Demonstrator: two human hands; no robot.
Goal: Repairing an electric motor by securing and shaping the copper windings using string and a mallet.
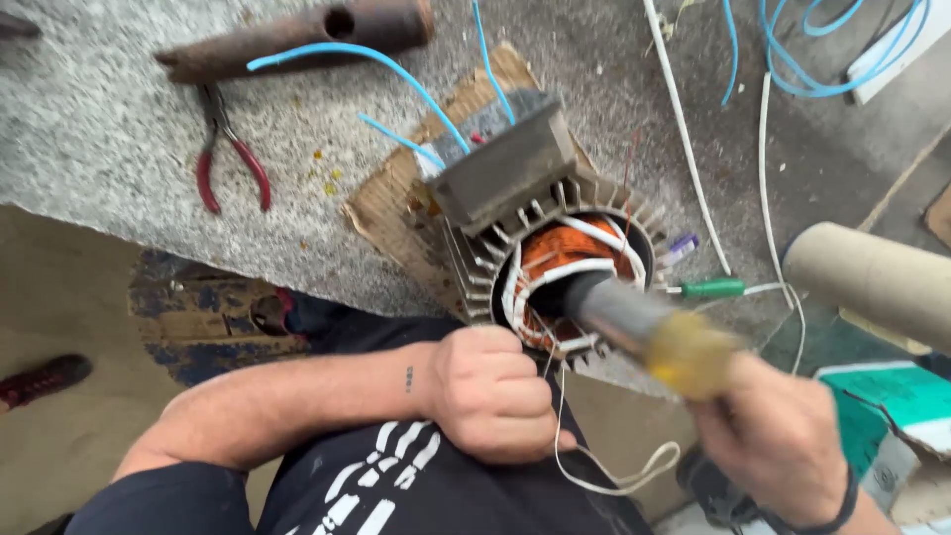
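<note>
Granite bench (119, 149): fingers (505, 396) fisted on stator (555, 258).

i see a motor stator (555, 253) with a dull grey finned metal housing and glossy copper windings wrapped in white cloth tape. the tool (644, 332) has a matt grey metal shaft and a translucent yellow plastic handle. the counter (109, 149) is rough speckled stone. the pliers (230, 149) carry red plastic grips; worn cardboard (391, 213) lies beneath.
</note>
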